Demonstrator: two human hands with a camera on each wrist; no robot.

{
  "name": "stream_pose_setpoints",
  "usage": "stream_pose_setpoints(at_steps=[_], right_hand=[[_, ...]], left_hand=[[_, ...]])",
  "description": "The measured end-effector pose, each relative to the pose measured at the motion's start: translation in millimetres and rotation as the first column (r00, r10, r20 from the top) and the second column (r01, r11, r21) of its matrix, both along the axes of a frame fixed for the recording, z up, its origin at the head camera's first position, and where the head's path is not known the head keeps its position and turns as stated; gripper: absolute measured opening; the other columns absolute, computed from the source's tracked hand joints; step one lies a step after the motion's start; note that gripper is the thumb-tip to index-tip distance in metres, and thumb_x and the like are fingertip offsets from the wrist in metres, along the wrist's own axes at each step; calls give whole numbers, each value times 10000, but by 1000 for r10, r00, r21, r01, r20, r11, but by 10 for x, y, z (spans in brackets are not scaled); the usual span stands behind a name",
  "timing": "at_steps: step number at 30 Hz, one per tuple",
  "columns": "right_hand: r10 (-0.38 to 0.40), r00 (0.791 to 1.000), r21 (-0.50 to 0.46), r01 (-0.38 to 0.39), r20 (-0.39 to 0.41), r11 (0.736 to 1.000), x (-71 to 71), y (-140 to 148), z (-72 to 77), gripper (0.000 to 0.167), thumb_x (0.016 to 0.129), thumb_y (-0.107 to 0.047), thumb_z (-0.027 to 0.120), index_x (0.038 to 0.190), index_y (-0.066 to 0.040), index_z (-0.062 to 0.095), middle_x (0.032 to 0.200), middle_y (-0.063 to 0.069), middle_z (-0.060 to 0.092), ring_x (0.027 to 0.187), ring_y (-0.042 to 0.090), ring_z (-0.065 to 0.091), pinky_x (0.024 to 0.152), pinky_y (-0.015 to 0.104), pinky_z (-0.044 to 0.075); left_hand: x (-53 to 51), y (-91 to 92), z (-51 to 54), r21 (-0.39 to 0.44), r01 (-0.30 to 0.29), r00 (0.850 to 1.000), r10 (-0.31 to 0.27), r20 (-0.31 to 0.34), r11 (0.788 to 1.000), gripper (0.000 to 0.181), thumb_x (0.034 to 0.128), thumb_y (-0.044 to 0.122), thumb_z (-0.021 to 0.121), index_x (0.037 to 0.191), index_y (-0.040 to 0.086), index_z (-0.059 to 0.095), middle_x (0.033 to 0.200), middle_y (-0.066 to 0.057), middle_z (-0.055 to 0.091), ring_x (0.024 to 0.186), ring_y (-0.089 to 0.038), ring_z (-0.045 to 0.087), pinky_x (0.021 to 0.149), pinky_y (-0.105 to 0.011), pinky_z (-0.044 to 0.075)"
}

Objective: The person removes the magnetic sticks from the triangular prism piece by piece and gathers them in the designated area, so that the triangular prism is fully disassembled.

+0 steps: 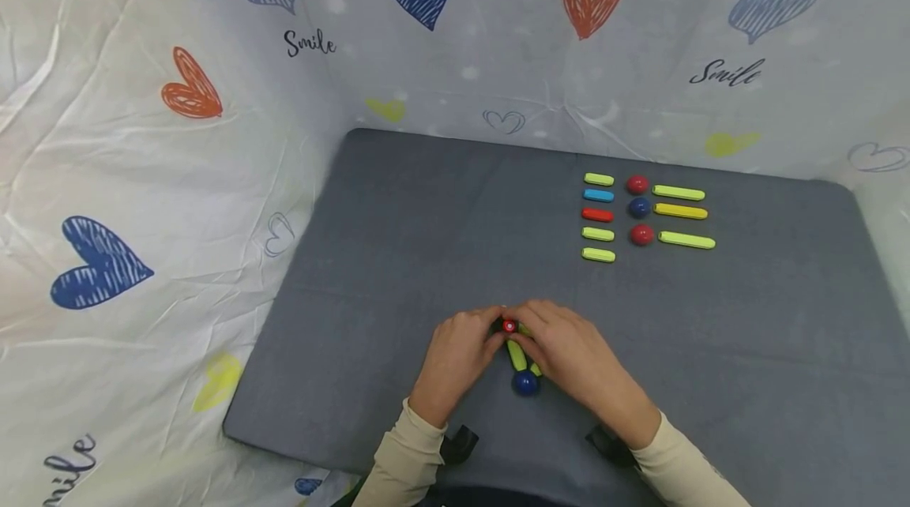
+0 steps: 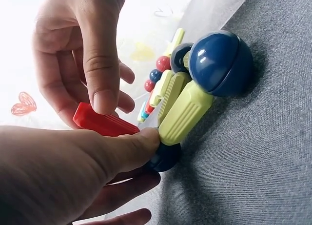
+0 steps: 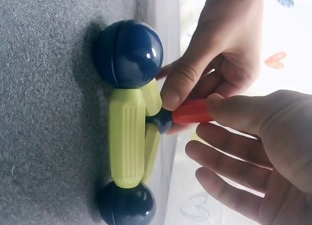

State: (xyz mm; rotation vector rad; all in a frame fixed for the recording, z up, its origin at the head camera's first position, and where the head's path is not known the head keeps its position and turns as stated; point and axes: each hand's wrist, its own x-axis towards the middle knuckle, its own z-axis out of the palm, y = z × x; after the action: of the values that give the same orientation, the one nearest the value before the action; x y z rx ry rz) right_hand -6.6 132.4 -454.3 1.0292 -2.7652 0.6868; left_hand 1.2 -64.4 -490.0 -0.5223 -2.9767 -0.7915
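Observation:
Yellow-green rods (image 3: 127,137) and blue balls (image 1: 525,383) are joined in a low, apparently triangular frame on the grey table. My left hand (image 1: 458,357) pinches the frame's far blue ball (image 2: 165,158), its thumb at the end of a rod. A red rod (image 3: 190,111) stands up from that ball; the head view shows it end-on. My right hand (image 1: 576,353) pinches the red rod's upper part between thumb and fingers, the other fingers loosely spread in the right wrist view. Both hands partly cover the frame in the head view.
At the back right of the table (image 1: 398,215) lie a column of short rods (image 1: 598,215) in yellow-green, blue and red, red balls (image 1: 642,234) with a blue one between, and longer yellowish rods (image 1: 680,211). A printed cloth (image 1: 498,33) hangs behind and at the left.

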Motion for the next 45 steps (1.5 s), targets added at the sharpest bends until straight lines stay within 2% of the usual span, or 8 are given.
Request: stream_pose_setpoints(at_steps=[8,15,21,24,31,40,45], right_hand=[[16,1000,-21,-17,-20,1000,43,-34,-27,261,933,-213,852,1154,-197,714,1113,-60,682,951,117,653,818,355,584],[-17,999,-35,18,32,999,28,59,83,349,894,-151,884,1176,-200,684,1162,-52,735,911,116,706,738,339,603],[-90,996,-14,90,-6,996,-62,233,148,348,904,-160,870,1198,-171,684,1062,-24,759,799,124,689,657,354,580],[-119,992,-10,119,-39,993,-113,325,153,343,895,-168,876,1187,-151,696,1009,-15,747,807,139,691,671,374,589],[-145,984,-4,146,-98,989,-233,517,134,348,882,-144,885,1186,-121,717,1012,1,723,819,159,674,695,384,599],[-226,972,74,231,-68,970,-412,727,16,321,921,-80,836,1226,-77,738,1098,67,727,975,270,700,820,494,607],[-243,968,116,250,-69,961,-493,818,-76,308,925,-54,823,1219,-39,735,1092,107,728,959,298,694,805,507,609]], left_hand=[[-2,-8,7,10,7,1000,-7,-5,1000,342,943,137,828,1276,172,761,1108,-7,801,845,-152,756,689,-326,610],[-3,7,30,10,3,1000,-4,12,1000,324,964,248,816,1276,182,767,1115,-15,801,778,-141,738,649,-306,594],[-14,20,33,-3,-1,1000,1,3,1000,297,962,303,809,1240,203,780,1081,-3,804,636,-69,636,561,-254,521],[-10,26,33,-8,-4,1000,4,-4,1000,297,953,300,819,1231,203,784,1079,-3,805,644,-70,641,562,-259,521],[-5,40,37,-12,-12,1000,12,6,1000,303,961,302,811,1248,212,780,1114,3,802,706,-92,686,589,-283,547],[3,36,37,-7,-12,1000,13,16,1000,310,967,302,804,1261,210,774,1130,-1,799,679,-55,634,583,-262,530],[3,33,29,-4,-11,1000,11,13,1000,307,970,303,800,1261,207,772,1129,-1,799,688,-54,639,592,-267,539]])
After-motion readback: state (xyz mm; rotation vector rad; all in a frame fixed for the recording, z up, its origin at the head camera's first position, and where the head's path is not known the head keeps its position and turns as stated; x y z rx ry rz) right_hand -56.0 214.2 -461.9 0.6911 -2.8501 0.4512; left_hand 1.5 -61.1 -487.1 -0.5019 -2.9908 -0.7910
